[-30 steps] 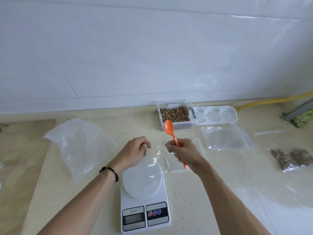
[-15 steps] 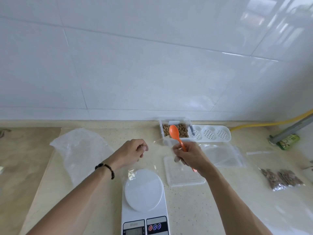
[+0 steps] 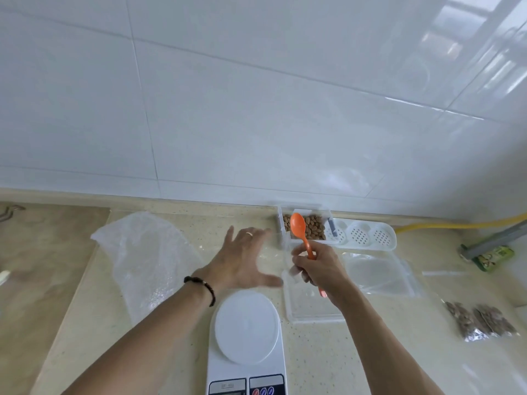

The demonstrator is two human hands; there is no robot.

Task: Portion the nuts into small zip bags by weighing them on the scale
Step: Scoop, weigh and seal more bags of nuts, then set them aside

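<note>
My right hand grips an orange spoon, bowl up, and also pinches the edge of a small clear zip bag that is hard to make out. The spoon's bowl shows in front of the clear box of nuts at the wall. Left of it, my left hand hovers over the counter with fingers spread, holding nothing. The white scale sits below both hands with its round platform bare. Two filled nut bags lie at the right.
A clear lid lies right of the scale. A stack of empty zip bags and a white perforated tray sit behind it. A large crumpled plastic bag covers the left counter. A yellow hose and a green packet are far right.
My left hand let go of the small bag, opened its fingers and moved forward. My right hand kept the spoon and bag. The view tilted up.
</note>
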